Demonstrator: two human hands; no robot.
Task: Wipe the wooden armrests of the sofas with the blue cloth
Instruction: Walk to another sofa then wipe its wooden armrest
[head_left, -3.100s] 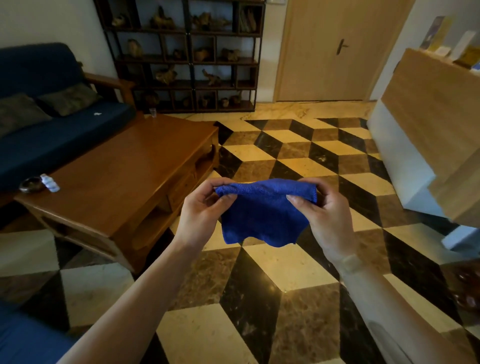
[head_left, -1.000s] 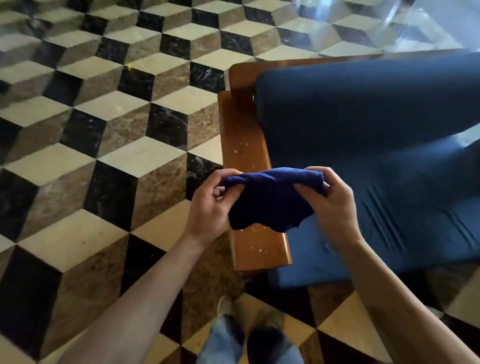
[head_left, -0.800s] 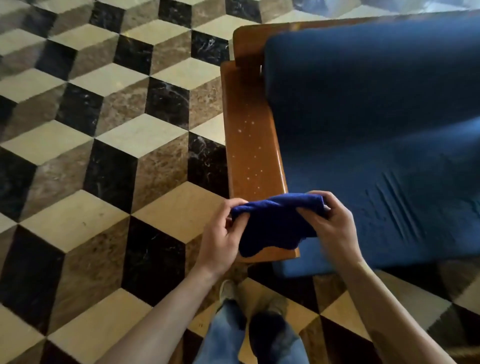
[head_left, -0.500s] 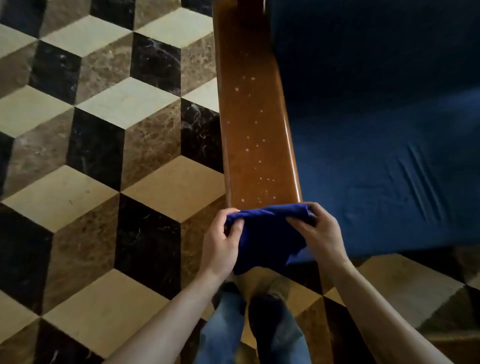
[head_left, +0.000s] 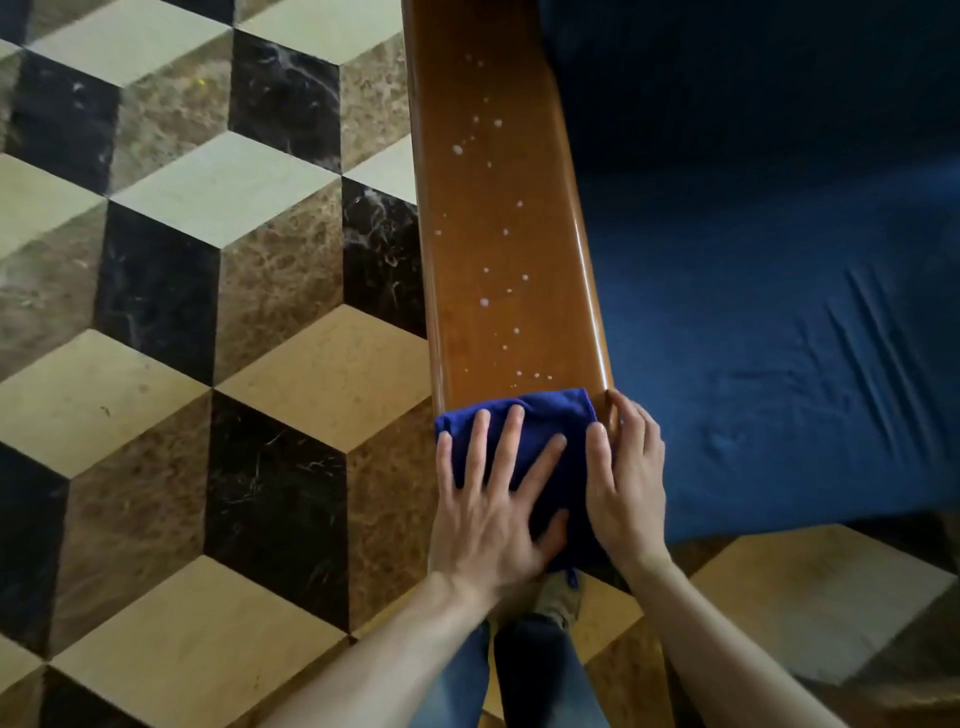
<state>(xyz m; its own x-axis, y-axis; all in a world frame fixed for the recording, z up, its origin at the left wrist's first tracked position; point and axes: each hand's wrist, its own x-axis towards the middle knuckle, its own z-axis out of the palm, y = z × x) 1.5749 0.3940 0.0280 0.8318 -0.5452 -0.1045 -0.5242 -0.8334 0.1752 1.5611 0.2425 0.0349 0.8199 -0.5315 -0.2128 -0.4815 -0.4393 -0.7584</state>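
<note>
Your blue cloth (head_left: 540, 441) lies folded on the near end of the wooden armrest (head_left: 498, 218), covering its full width. Your left hand (head_left: 493, 499) presses it flat, fingers straight and spread, gripping nothing. Your right hand (head_left: 626, 483) lies alongside with fingers extended, its inner edge touching the cloth and its fingertips on the armrest's rounded edge next to the blue seat cushion (head_left: 779, 312); it too is released, not clenched.

Finding: the wipe of this armrest appears to be at its very start. White specks (head_left: 498, 228) are scattered along the bare wood beyond the cloth, all of them untouched.

Required next, in my judgement: push the cloth away from you along the length of the armrest under steady downward pressure, keeping it spread across the width so both edges are covered.
</note>
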